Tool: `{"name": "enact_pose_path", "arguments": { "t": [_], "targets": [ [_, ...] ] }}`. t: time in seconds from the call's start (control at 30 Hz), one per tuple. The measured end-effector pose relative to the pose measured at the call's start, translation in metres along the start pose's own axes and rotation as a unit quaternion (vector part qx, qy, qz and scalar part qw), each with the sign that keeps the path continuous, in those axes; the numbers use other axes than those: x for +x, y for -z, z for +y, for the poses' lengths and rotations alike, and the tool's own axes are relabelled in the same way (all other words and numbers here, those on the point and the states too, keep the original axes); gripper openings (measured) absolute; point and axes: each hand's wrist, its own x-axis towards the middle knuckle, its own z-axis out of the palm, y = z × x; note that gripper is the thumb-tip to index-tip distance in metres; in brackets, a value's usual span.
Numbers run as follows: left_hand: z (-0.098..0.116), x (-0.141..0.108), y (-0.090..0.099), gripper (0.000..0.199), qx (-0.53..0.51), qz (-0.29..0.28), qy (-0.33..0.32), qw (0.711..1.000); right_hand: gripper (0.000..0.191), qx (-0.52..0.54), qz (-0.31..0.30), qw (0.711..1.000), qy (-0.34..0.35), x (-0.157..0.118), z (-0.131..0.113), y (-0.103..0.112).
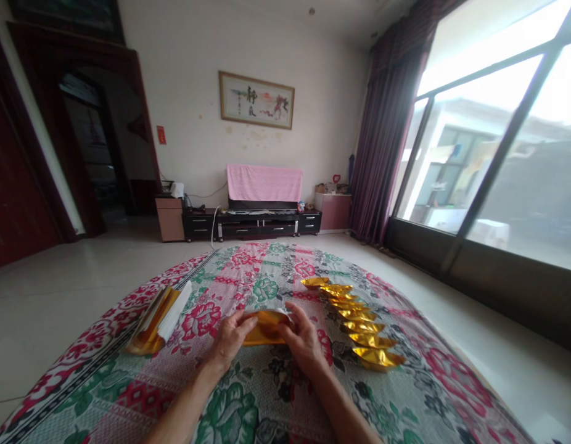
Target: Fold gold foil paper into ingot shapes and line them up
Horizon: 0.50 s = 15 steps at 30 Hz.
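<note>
A sheet of gold foil paper (266, 328) is held between both hands above the flowered cloth (227, 410). At its left end my left hand (230, 338) is closed, thumb on top. My right hand (304, 336) grips the opposite end, its thumb on the near face and its fingers behind. The paper looks curved, with a pale strip along the far edge. To the right lies a row of several folded gold boat shapes (378, 357). A stack of gold and white paper (160, 320) rests to the left.
The cloth covers a rounded surface. Beyond it, across the tiled floor (105, 265), stands a low black cabinet (258, 227) with a pink cloth (264, 184) above it. Purple curtains (382, 135) and a large window (480, 154) are on the right; a doorway is at the left.
</note>
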Motion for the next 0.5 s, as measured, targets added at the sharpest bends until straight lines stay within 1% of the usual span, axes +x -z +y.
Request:
{"name": "enact_pose_path", "arguments": {
  "t": [0.1, 0.17, 0.23, 0.3, 0.4, 0.5],
  "targets": [
    [0.002, -0.003, -0.001, 0.035, -0.011, 0.001, 0.007, 1.000, 0.061, 0.119, -0.014, 0.990, -0.079, 0.002, 0.000, 0.003],
    [0.003, -0.004, -0.002, 0.035, -0.017, 0.000, 0.010, 1.000, 0.060, 0.190, -0.022, 0.976, -0.103, 0.002, -0.002, 0.006],
    [0.005, -0.005, -0.003, 0.035, -0.016, 0.006, 0.007, 1.000, 0.054, 0.237, -0.031, 0.965, -0.107, 0.002, -0.005, 0.009],
    [0.005, -0.005, -0.003, 0.036, -0.010, 0.015, 0.002, 1.000, 0.047, 0.258, -0.056, 0.959, -0.106, 0.001, -0.008, 0.010],
    [0.004, -0.004, -0.001, 0.033, -0.008, 0.011, -0.003, 1.000, 0.035, 0.259, -0.091, 0.955, -0.110, -0.001, -0.011, 0.011],
    [0.004, -0.004, 0.000, 0.033, -0.006, 0.006, -0.011, 1.000, 0.028, 0.243, -0.078, 0.960, -0.113, -0.001, -0.009, 0.010]
  ]
}}
